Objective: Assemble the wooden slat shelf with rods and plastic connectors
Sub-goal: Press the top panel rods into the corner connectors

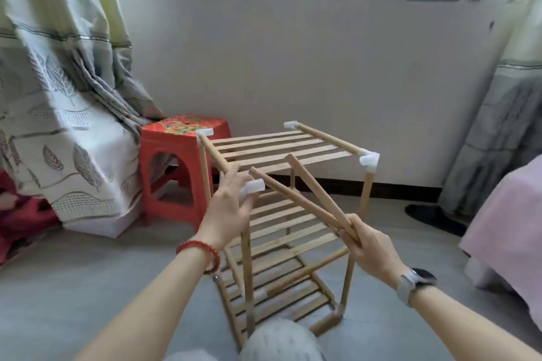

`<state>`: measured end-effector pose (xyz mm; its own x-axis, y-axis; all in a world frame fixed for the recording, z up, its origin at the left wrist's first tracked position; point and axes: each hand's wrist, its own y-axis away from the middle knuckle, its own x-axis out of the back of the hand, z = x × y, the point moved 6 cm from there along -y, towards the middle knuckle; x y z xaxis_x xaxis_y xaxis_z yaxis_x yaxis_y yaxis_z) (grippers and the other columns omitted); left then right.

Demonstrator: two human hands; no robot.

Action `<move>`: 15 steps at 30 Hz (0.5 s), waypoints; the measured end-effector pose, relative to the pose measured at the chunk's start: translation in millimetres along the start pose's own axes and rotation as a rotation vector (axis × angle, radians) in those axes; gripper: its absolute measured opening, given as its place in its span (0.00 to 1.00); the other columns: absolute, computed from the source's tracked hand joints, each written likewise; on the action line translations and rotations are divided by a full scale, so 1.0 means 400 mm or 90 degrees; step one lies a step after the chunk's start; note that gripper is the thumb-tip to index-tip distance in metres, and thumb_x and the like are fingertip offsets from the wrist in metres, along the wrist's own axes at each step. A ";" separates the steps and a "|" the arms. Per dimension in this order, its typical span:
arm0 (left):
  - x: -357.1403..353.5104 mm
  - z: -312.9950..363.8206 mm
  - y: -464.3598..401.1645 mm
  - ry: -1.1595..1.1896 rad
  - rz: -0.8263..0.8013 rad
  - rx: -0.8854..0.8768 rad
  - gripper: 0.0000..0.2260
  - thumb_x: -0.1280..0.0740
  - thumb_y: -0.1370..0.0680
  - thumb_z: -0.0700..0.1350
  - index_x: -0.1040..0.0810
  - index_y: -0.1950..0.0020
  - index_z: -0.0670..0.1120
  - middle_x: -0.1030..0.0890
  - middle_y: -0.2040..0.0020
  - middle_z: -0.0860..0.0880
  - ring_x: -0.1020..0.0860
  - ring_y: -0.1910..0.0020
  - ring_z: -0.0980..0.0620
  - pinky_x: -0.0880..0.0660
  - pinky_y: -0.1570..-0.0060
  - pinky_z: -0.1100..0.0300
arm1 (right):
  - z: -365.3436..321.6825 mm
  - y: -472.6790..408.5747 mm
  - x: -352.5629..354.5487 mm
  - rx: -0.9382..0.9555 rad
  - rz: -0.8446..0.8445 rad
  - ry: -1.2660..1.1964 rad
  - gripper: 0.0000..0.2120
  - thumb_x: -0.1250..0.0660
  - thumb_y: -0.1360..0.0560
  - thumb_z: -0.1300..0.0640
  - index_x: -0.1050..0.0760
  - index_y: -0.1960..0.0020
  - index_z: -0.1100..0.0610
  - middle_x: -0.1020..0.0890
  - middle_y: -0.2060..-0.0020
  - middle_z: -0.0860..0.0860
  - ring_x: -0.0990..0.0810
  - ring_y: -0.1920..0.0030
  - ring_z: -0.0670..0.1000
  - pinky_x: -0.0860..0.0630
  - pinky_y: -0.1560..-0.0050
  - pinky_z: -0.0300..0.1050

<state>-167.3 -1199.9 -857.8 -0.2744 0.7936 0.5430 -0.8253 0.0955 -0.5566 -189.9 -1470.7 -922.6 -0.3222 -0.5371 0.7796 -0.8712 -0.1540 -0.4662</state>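
Head view: the right hand was curled around the lower ends of two wooden rods, which crossed just above the grip and fanned up and to the left from it. The tip of the lower rod reached a white plastic connector that sat at the fingertips of the left hand. That hand's fingers were mostly spread and blurred, so I could not tell whether it pinched the connector or only touched it. Behind and below both hands stood the partly built slat shelf, its top tier of slats just beyond the rod tips, with white connectors at the corners and further slat tiers directly under the grip, down toward the person's knee. A red bead bracelet ringed the left wrist and a watch the right. Left of the left hand stood a red plastic stool, beside a patterned curtain.
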 end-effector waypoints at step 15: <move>0.033 -0.148 -0.002 -0.101 0.259 -0.102 0.14 0.45 0.19 0.48 0.36 0.35 0.46 0.32 0.30 0.39 0.41 0.37 0.74 0.38 0.48 0.85 | 0.047 -0.162 -0.466 0.007 -0.265 0.210 0.10 0.44 0.20 0.52 0.33 0.39 0.48 0.29 0.55 0.47 0.29 0.59 0.49 0.28 0.58 0.45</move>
<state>-140.9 -1153.9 -887.4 -0.6430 0.6847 0.3431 -0.5515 -0.1031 -0.8278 -66.5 -1375.9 -1045.6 -0.0512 -0.1401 0.9888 -0.9468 -0.3083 -0.0927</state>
